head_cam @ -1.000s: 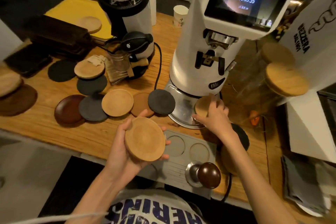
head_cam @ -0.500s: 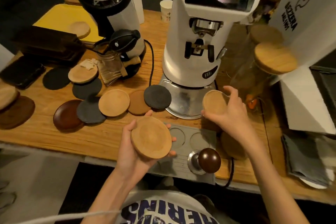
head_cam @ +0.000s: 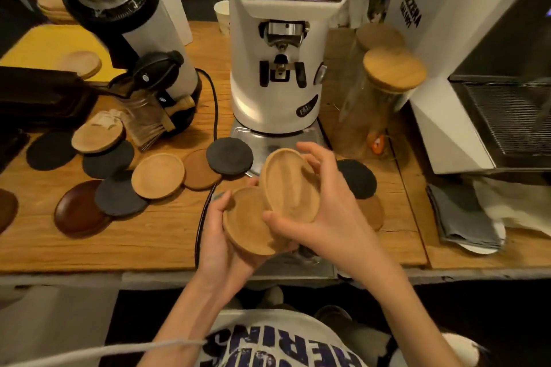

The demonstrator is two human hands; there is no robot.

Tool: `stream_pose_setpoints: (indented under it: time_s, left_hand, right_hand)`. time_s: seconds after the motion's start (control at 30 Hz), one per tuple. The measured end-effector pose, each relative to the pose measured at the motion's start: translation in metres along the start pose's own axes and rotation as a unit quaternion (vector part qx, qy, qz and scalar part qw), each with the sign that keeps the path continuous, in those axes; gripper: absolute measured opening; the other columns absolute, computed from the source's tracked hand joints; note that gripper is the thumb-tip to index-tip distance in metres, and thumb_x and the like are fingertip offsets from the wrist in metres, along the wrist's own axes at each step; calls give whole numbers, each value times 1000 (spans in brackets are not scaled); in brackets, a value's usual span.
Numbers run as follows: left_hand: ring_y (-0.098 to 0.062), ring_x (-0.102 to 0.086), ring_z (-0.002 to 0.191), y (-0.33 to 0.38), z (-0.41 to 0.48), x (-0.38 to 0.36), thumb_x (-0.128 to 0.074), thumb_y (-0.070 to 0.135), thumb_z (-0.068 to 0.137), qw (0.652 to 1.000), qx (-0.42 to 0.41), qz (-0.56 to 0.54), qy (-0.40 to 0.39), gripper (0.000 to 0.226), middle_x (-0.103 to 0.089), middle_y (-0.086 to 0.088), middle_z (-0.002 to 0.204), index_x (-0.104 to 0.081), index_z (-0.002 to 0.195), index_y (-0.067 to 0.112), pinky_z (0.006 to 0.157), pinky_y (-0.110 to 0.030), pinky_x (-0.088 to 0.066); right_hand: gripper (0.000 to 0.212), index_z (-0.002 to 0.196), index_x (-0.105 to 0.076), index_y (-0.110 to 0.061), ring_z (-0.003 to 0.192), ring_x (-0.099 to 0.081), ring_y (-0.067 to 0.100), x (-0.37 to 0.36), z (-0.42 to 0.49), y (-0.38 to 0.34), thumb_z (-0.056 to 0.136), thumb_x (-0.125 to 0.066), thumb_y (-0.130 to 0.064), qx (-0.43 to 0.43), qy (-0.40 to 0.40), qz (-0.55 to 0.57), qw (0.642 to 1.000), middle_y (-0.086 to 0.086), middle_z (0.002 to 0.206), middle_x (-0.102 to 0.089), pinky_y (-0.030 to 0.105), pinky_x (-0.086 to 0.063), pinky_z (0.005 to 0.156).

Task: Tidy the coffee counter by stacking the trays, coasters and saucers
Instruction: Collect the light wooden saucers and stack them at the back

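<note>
My left hand (head_cam: pixel 217 238) grips a light wooden saucer (head_cam: pixel 247 223) over the counter's front edge. My right hand (head_cam: pixel 325 208) holds a second light wooden saucer (head_cam: pixel 290 185), tilted, its lower edge overlapping the first. More lie on the counter to the left: a light wooden saucer (head_cam: pixel 158 176), a dark brown saucer (head_cam: pixel 77 208), a brown coaster (head_cam: pixel 198 170), several black coasters such as one (head_cam: pixel 229 156) by the grinder base. A black coaster (head_cam: pixel 357 177) and a brown coaster (head_cam: pixel 371 211) lie behind my right hand. A yellow tray (head_cam: pixel 50 45) sits at the far left.
A white grinder (head_cam: pixel 280 53) stands straight ahead, a second grinder (head_cam: pixel 128 24) to its left with a cable (head_cam: pixel 214 110). Glass jars with wooden lids (head_cam: pixel 393 68) stand right of it, then a white espresso machine (head_cam: pixel 477 53). Folded grey cloths (head_cam: pixel 465 214) lie at the right.
My right hand lifted a wooden saucer from the grinder base and brought it left onto the saucer held in my left hand. The camera tilted down and closer.
</note>
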State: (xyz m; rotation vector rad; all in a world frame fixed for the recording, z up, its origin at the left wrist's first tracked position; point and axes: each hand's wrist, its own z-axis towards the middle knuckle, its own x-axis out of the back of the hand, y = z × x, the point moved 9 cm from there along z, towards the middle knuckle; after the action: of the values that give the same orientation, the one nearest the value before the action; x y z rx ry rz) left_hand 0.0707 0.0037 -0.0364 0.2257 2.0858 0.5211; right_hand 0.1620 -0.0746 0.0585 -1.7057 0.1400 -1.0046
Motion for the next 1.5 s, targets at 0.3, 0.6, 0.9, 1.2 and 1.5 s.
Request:
stream_pose_setpoints:
  time_s: [0.3,0.6,0.9,1.2,1.5]
  left_hand:
    - [-20,-71,92,3,-7,16,-53,54,80,1000,5,18,5,51,-74,-9,105,-76,104,16,72,-32,-58]
    - [-23,-70,99,10,-13,25,-53,55,79,1000,12,14,-7,55,-72,-12,110,-75,108,14,81,-36,-57]
    - [-24,-70,97,24,-18,49,-58,51,77,1000,1,-29,7,52,-72,-12,107,-75,108,14,79,-37,-58]
    - [-30,-68,102,100,-33,103,-58,54,77,993,-61,-101,15,53,-68,-16,119,-72,115,17,76,-46,-57]
    - [-33,-67,101,217,-60,195,-72,50,70,992,-72,-103,21,58,-66,-11,121,-64,123,28,78,-54,-52]
  right_hand:
    - [98,143,-18,-41,130,-32,5,-45,-4,-6,68,-81,-49,6,-80,-26,996,-17,141,-35,32,-39,107]
    - [95,139,-18,-47,129,-34,-1,-65,0,-13,68,-81,-51,18,-125,-18,992,-22,138,-37,24,-40,103]
    - [92,141,-24,-44,131,-38,2,-96,11,-24,69,-81,-54,45,-174,-21,983,-22,141,-39,35,-41,106]
    - [52,137,-39,-45,125,-40,-14,-147,59,-44,90,-49,-65,22,-92,78,992,-28,136,-47,7,-35,95]
    - [92,151,-24,-18,142,-27,21,-247,131,-35,80,-75,-48,-10,-92,-186,978,6,154,-30,39,-27,117]
